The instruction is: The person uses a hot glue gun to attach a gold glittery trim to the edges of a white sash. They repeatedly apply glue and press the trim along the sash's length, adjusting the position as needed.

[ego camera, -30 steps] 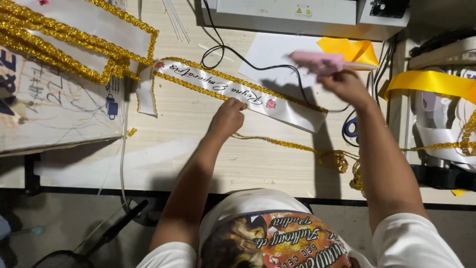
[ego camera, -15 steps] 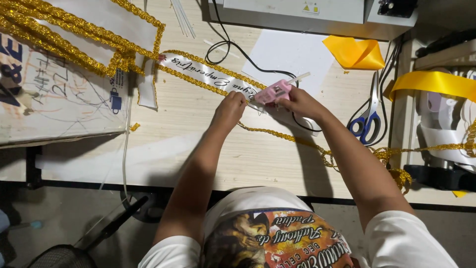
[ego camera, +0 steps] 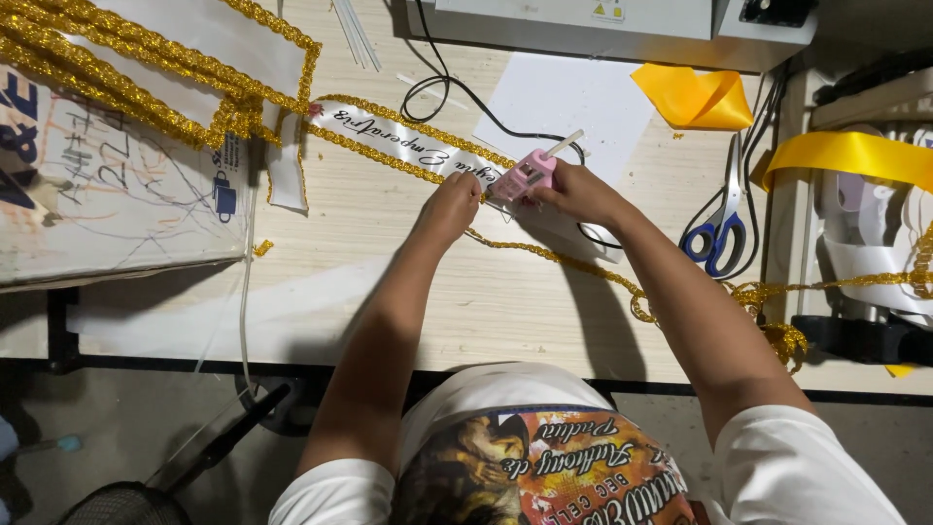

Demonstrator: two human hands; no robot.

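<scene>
My right hand (ego camera: 575,192) grips a small pink glue gun (ego camera: 526,175) with a white glue stick poking out of its back. Its nozzle points down-left at a white sash (ego camera: 389,136) with dark script, edged in gold sequin trim (ego camera: 374,156). My left hand (ego camera: 453,202) presses fingers down on the sash and trim right beside the nozzle. Loose gold trim (ego camera: 583,267) runs from under my hands to the right, ending in a tangle near the table's front edge.
Blue-handled scissors (ego camera: 717,233) lie to the right. A folded yellow ribbon (ego camera: 695,97) and white paper (ego camera: 569,102) sit behind my hands. A black cable (ego camera: 447,83) loops from a grey machine (ego camera: 573,19). More gold-trimmed sashes (ego camera: 146,68) lie at far left on a scribbled board.
My right hand brought the pink glue gun down from the back right to the sash beside my left hand. My left hand stayed on the sash edge.
</scene>
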